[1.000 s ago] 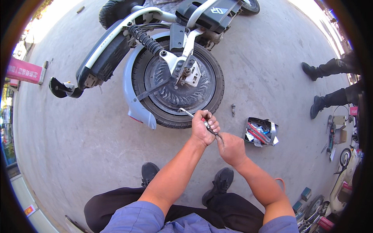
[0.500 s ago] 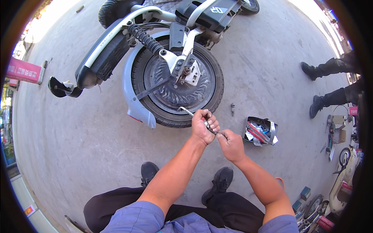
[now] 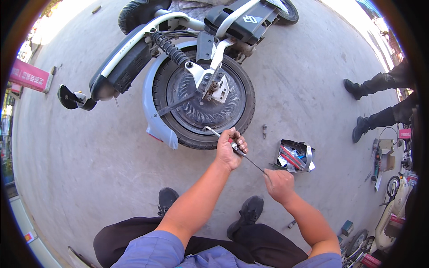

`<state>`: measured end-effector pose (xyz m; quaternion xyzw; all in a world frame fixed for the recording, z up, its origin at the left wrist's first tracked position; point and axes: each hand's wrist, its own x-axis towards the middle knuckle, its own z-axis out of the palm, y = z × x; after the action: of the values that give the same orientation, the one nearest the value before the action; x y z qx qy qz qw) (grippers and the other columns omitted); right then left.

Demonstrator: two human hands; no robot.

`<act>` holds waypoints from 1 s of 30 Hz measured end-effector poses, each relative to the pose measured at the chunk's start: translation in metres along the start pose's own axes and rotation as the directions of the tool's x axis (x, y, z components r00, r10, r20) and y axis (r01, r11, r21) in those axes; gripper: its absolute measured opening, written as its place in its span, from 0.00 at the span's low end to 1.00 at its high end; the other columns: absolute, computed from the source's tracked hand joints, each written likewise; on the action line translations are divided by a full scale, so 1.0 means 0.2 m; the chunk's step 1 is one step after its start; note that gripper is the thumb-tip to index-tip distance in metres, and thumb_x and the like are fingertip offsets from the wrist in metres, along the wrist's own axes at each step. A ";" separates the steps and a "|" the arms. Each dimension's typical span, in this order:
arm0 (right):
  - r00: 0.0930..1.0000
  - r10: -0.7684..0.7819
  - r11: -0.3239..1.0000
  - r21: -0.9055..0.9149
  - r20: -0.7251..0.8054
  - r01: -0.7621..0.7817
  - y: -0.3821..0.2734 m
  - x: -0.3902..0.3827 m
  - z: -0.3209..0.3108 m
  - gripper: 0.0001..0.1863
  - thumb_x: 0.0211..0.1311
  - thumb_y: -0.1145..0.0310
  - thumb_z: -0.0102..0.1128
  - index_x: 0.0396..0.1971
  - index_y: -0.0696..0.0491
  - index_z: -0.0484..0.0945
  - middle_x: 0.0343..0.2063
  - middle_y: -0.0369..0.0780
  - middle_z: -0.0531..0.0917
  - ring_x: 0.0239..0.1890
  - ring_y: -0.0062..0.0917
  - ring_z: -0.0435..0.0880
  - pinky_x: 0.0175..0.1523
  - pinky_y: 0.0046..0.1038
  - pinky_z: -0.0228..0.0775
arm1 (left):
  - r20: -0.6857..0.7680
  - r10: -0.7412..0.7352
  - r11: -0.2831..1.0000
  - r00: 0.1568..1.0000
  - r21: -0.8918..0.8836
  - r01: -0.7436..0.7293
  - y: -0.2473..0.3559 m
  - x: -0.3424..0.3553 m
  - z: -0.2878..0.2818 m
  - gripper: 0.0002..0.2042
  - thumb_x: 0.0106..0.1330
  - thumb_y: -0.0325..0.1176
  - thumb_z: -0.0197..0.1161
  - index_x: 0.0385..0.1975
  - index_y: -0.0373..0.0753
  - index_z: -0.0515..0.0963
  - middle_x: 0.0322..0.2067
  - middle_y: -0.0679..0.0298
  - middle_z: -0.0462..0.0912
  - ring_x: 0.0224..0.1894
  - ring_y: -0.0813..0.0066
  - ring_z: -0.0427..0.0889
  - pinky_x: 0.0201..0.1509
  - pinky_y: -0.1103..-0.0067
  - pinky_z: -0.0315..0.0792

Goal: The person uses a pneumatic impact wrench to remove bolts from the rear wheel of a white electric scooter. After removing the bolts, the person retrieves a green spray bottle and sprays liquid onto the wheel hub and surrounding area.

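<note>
Right grip [image 3: 279,185] withdrew, strand [image 3: 254,163] stretching toward left grip [image 3: 227,154].

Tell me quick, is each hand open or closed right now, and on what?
Left hand: closed around the red tool.
Right hand: closed on the thin dark rod or hose.

The place looks like a scooter repair workshop, open to bright daylight at the far edge. A scooter [image 3: 204,76] lies on its side on the bare grey floor [image 3: 111,156], near an open box [image 3: 309,157] of small supplies. Tools [image 3: 377,164] and more two-wheelers [image 3: 391,223] crowd the right side.
</note>
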<state>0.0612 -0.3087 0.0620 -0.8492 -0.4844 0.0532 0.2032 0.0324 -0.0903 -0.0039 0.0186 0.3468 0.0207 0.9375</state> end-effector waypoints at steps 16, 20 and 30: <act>0.723 0.459 0.725 0.253 0.516 -0.641 0.30 -0.30 0.30 0.19 0.64 0.54 0.57 0.37 0.57 0.82 0.35 0.46 0.82 0.37 0.36 0.81 0.46 0.36 0.72 | -0.388 0.188 0.822 0.902 0.565 0.072 -0.04 -0.18 0.04 0.26 0.66 0.63 0.51 0.26 0.43 0.72 0.22 0.67 0.76 0.24 0.74 0.76 0.30 0.77 0.69; 0.646 0.244 0.078 0.649 0.723 -0.757 0.10 0.22 0.33 0.24 0.70 0.48 0.50 0.40 0.57 0.80 0.30 0.38 0.82 0.33 0.24 0.79 0.41 0.30 0.72 | -0.207 0.585 0.574 0.784 0.789 -0.220 -0.11 -0.19 -0.04 0.18 0.70 0.50 0.56 0.26 0.41 0.70 0.21 0.71 0.71 0.21 0.83 0.66 0.25 0.81 0.60; 0.577 0.015 -0.213 0.566 0.817 -0.796 -0.02 0.43 0.41 0.21 0.67 0.49 0.56 0.37 0.55 0.79 0.23 0.32 0.76 0.24 0.18 0.72 0.34 0.25 0.67 | -0.046 0.427 0.721 0.903 0.621 -0.309 -0.01 -0.29 -0.06 0.11 0.69 0.37 0.52 0.33 0.35 0.77 0.24 0.66 0.77 0.25 0.79 0.73 0.31 0.78 0.68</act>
<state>0.0800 -0.2111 -0.0027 -0.4956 0.0156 0.6781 0.5426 -0.0195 -0.0954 0.0257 0.3806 0.4103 0.0980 0.8229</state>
